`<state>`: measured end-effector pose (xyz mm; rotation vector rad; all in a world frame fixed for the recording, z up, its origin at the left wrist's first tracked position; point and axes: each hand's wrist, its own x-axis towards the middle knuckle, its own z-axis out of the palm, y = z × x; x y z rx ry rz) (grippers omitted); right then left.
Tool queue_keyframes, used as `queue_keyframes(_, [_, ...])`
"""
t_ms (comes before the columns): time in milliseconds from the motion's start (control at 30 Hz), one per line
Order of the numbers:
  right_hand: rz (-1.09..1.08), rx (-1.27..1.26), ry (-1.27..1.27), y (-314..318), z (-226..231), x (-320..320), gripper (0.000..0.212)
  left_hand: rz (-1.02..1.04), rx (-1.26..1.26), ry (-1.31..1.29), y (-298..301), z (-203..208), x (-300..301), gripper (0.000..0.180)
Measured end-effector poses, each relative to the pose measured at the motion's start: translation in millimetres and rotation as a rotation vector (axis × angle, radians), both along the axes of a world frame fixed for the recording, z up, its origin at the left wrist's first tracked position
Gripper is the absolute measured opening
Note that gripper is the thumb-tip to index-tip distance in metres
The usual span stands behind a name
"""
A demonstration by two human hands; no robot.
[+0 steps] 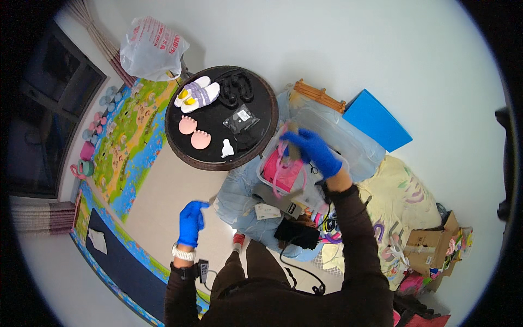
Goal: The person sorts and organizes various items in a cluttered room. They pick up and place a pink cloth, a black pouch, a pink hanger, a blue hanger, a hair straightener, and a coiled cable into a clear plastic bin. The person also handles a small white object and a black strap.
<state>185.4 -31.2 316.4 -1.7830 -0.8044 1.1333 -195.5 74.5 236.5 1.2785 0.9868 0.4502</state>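
Blue-gloved right hand (316, 152): fingers are clamping a pink band (275, 182) over the clear bin (321, 121), frame centre.
Hanging slack is risking a rim snag; left hand (192, 224) is hovering, finger closure indeterminate.

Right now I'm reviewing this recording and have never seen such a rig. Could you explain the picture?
There is no machine: a person wearing blue gloves works with two hands. A wide fisheye camera on their head looks down, so straight edges bend and the person's forearms enter from below.

The round dark table carries white-and-purple shoes, black footwear, a dark packet, pink pieces and a small white piece.

The right hand, over a clear plastic box, seems to hold a pink loop. The left hand holds nothing I can see.
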Motion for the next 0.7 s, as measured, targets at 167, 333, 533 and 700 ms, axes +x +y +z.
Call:
queue_keyframes(167, [-0.056,0.168,-0.150,62.5,23.7,91.6,0.039,0.313,-0.138,0.125,-10.9,-17.4,-47.7,0.033])
queue_keyframes(333, [-0.038,0.141,-0.405,123.1,-3.3,133.7,0.041,0.522,-0.311,0.086,-17.4,-32.0,-52.2,0.040])
queue_keyframes(533, [0.053,0.232,-1.010,163.4,-169.4,103.0,0.035,0.546,-0.339,0.123,-16.6,-47.9,-42.8,0.042])
queue_keyframes(700, [0.174,0.145,-1.086,159.7,-311.9,57.7,0.020,0.441,-0.295,0.134,-21.2,-54.5,-42.3,0.028])
